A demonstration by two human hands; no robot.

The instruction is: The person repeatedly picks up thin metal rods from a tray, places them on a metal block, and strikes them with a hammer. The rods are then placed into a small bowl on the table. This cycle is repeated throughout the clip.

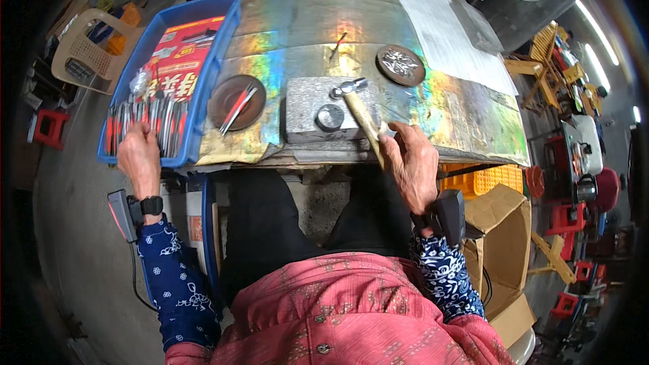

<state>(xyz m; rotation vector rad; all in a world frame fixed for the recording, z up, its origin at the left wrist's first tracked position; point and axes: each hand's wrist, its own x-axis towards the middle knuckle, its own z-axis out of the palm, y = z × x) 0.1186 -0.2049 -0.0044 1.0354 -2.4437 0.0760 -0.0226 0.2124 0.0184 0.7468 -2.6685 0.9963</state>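
Observation:
My left hand (140, 154) is at the near end of a blue plastic tray (203, 125), its curled fingers against a row of slim red, black and silver tools (149, 116). What its fingertips grip is hidden. My right hand (414, 162) is closed beside the wooden handle of a hammer (365, 118); a small pale bit (387, 129) shows at its thumb and forefinger, too small to name. The hammer's head rests on a grey block (307, 101), next to a round dark metal piece (329, 117). Two similar slim tools (238, 108) lie on a brown dish (220, 99).
Another brown dish (416, 74) holds many small silver pieces. A thin dark rod (338, 46) lies on the shiny table covering (291, 13). White sheeting (433, 27) covers the far right. Below the right edge are a yellow crate (483, 179) and a cardboard box (503, 230).

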